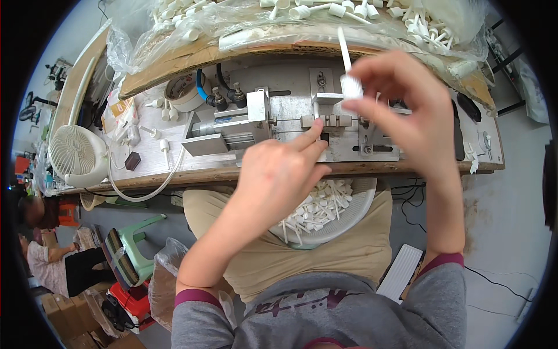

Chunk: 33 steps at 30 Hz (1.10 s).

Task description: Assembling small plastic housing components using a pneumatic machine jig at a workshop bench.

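Note:
My right hand (415, 107) is raised over the bench, pinching a white ribbed cap (351, 87) between thumb and fingers. A thin white stem sticks up from the cap. My left hand (276, 174) lies at the bench's front edge with its index finger stretched out and thumb apart. That fingertip touches a white stem (316, 110) in a small notched metal block (340, 121). Left of the block sits a metal cylinder clamp (226, 131) with a thin rod pointing toward it. The far end of the touched stem is partly hidden by a metal bracket.
Between my knees rests a white basket (367, 200) with many white stemmed pieces. More capped stems (427, 29) lie on plastic and cardboard behind the fixture. A tape roll (181, 93), a white fan (77, 152) and a hose (131, 198) are at left.

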Tool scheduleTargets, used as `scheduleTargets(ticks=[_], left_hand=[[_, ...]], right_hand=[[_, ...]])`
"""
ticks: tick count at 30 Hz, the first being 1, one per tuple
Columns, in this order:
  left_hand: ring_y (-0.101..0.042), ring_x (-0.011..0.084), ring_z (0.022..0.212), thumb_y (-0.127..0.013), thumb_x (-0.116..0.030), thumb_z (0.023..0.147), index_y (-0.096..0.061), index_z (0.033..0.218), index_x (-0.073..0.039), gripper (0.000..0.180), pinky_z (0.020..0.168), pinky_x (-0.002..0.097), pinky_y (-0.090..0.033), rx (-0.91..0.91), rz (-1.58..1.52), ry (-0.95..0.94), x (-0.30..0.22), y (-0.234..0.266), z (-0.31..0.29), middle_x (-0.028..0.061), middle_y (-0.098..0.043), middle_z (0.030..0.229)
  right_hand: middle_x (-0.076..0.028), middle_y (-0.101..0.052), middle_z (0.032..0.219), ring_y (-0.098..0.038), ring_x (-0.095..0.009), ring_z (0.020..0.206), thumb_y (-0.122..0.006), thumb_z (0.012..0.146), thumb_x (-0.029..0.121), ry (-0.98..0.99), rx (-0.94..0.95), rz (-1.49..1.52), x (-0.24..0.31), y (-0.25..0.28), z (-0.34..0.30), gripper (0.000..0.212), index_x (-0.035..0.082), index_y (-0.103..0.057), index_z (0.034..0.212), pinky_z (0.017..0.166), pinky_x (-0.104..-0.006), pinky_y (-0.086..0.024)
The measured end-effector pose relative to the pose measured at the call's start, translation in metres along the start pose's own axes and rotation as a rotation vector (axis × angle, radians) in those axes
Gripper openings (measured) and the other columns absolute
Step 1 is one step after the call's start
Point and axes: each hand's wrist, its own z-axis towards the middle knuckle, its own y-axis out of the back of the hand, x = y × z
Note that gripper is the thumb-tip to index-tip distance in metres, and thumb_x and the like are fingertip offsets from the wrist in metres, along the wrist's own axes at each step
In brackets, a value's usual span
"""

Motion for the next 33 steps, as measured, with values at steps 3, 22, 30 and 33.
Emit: scheduleTargets(ticks=[3,22,30,33], left_hand=[[-0.067,0.0125,0.065,-0.082,-0.016,0.08,-0.074,0.109,-0.006,0.032,0.059,0.0276,-0.054,-0.078,-0.265,0.049,0.004,0.028,0.018,0.007,-0.075,0.1],[-0.069,0.0307,0.088,-0.074,-0.013,0.087,-0.073,0.111,0.001,0.029,0.083,0.0393,-0.054,-0.085,-0.259,0.21,-0.002,0.083,0.116,0.0197,-0.073,0.098],[-0.07,0.0142,0.092,-0.082,0.004,0.071,-0.074,0.102,-0.001,0.032,0.077,0.0262,-0.062,-0.302,-0.319,0.095,0.001,0.044,0.019,0.0071,-0.065,0.109],[-0.071,0.0173,0.094,-0.081,0.001,0.074,-0.074,0.104,-0.003,0.031,0.079,0.0285,-0.06,-0.238,-0.294,0.124,-0.013,0.03,0.0,0.0106,-0.066,0.124]], right_hand=[[-0.011,-0.066,0.112,-0.067,-0.025,0.089,-0.078,0.078,0.003,0.195,-0.081,-0.206,-0.001,-0.015,-0.035,0.027,0.002,-0.066,0.102,0.076,-0.0341,-0.056],[-0.03,-0.067,0.118,-0.065,-0.022,0.052,-0.067,0.072,0.007,0.163,0.266,-0.68,0.013,-0.063,-0.049,0.02,0.002,-0.056,0.087,0.05,-0.0309,-0.051],[-0.003,-0.072,0.086,-0.06,-0.008,0.057,-0.079,0.081,0.016,-0.062,0.105,-0.075,0.004,-0.023,-0.001,0.023,0.003,-0.072,0.1,0.053,-0.024,-0.046],[0.004,-0.068,0.075,-0.051,-0.004,0.057,-0.076,0.088,0.016,0.001,-0.291,-0.191,-0.015,-0.001,0.04,0.015,0.004,-0.073,0.096,0.054,-0.0196,-0.04]])
